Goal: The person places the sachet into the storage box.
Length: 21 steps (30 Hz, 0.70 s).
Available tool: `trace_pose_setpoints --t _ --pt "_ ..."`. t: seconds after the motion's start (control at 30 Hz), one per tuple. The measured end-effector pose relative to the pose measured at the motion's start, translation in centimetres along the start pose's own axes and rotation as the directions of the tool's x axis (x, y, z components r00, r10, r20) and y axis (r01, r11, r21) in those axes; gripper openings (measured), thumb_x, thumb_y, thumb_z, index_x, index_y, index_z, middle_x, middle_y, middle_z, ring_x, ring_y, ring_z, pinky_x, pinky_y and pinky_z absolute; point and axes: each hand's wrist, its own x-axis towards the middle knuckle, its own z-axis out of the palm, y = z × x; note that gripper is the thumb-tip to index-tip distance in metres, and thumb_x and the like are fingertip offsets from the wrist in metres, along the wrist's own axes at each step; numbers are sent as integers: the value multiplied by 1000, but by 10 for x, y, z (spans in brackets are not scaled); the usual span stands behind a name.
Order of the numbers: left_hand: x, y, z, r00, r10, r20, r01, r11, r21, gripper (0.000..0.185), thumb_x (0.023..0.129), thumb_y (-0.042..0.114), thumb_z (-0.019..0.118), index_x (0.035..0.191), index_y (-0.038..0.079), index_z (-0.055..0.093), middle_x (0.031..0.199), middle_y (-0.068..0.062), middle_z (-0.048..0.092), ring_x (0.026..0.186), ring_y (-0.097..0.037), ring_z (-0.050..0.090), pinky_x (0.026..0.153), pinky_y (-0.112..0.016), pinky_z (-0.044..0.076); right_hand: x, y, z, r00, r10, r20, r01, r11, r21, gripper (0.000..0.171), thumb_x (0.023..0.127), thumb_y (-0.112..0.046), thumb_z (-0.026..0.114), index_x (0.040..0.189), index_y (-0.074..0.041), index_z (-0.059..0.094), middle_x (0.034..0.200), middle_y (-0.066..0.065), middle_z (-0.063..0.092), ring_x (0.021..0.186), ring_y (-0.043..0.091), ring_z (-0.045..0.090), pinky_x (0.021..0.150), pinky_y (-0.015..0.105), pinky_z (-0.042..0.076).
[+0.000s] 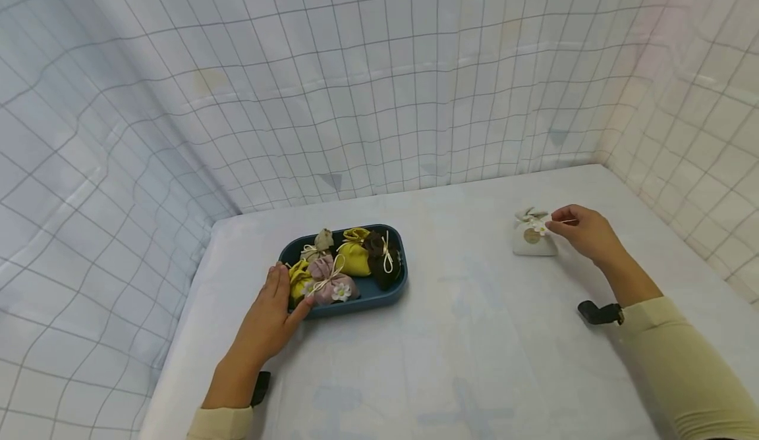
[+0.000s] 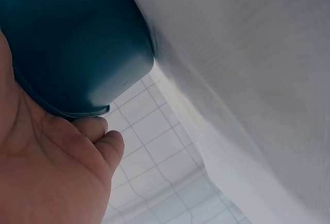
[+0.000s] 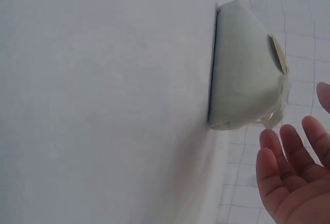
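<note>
The white pouch [image 1: 534, 239] lies on the table [image 1: 474, 334], far to the right of the blue tray [image 1: 379, 290]. It has a round tan label on its front and a small flower at its tied neck. The right hand [image 1: 584, 231] is at the right side of this pouch, with the fingertips at the neck near the flower. In the head view the fingers [image 1: 554, 226] seem to pinch the thin tie there, but this part is small and I cannot tell it for sure. In the right wrist view the fingers [image 3: 289, 157] are stretched and a little spread, close beside the white pouch [image 3: 242, 74], and they do not close round its body.

The left hand [image 1: 269, 318] rests at the front left corner of the blue tray. Its fingers are straight and lie together along the left rim, the thumb is against the front wall. The left wrist view shows the palm and thumb [image 2: 98, 146] touching the rounded corner of the blue tray [image 2: 77, 43].

Inside the tray lie several small tied pouches: a pink pouch [image 1: 332, 285] with a flower, a yellow pouch [image 1: 354, 255], a dark brown pouch [image 1: 382, 262] and a beige pouch [image 1: 320, 242].
</note>
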Motion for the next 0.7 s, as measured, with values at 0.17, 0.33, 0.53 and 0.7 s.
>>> trace_pose_setpoints --t 0.17,0.33,0.53,0.7 --pt "0 -1 0 1000 -1 0 1 1000 1 90 102 53 47 154 -10 9 161 -29 9 148 -44 9 114 -62 21 5 12 4 986 58 156 -76 991 108 62 101 -42 56 137 7 42 133 24 47 110 33 52 81 29 50" --pt "0 -1 1 1000 -7 11 7 1000 3 90 102 53 47 155 -10 8 161 -28 8 148 -44 8 114 -61 20 7 15 6 976 81 204 -116 980 163 65 103 -41 52 142 8 36 130 21 47 112 28 50 80 22 51" --pt "0 -1 0 1000 -10 11 10 1000 0 90 102 52 47 155 -9 7 162 -27 8 149 -42 7 115 -60 19 13 16 10 977 96 192 -127 980 155 67 102 -43 53 141 9 38 134 23 45 114 31 47 80 23 49" --pt "0 0 -1 1000 -10 12 10 1000 3 90 102 53 47 155 -9 7 162 -27 8 149 -42 7 115 -60 19 15 15 12 980 112 165 -134 982 133 59 102 -39 55 136 7 43 128 19 49 106 26 48 80 28 47"
